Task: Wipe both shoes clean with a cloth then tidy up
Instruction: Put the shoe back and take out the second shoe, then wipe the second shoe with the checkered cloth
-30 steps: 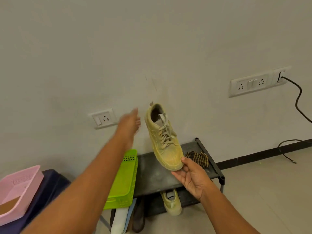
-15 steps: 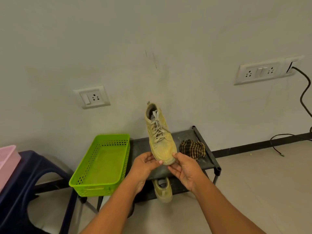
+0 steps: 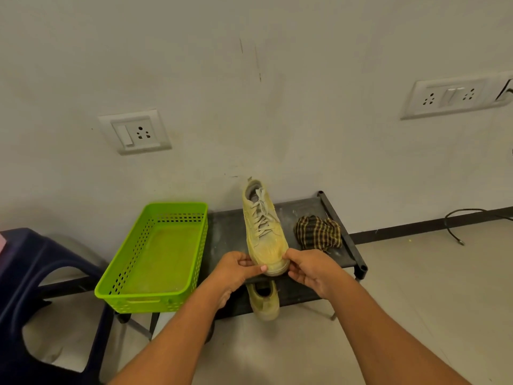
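Observation:
A dusty yellow lace-up shoe (image 3: 262, 226) stands heel-away over the top shelf of a low black rack (image 3: 227, 232). My left hand (image 3: 236, 269) pinches its toe from the left and my right hand (image 3: 311, 266) grips the toe from the right. A crumpled brown checked cloth (image 3: 317, 232) lies on the shelf just right of the shoe. The second yellow shoe (image 3: 263, 300) sits on the lower shelf, partly hidden under the top shelf and my hands.
A bright green perforated basket (image 3: 155, 257) rests on the rack's left end. A dark blue plastic stool (image 3: 36, 276) stands at the far left. Wall sockets (image 3: 136, 132) sit above, and a black cable (image 3: 460, 218) trails on the floor at right.
My left hand came down from the wall and took the shoe's toe beside my right hand. The shoe dropped lower, toward the top shelf. My view tilted down.

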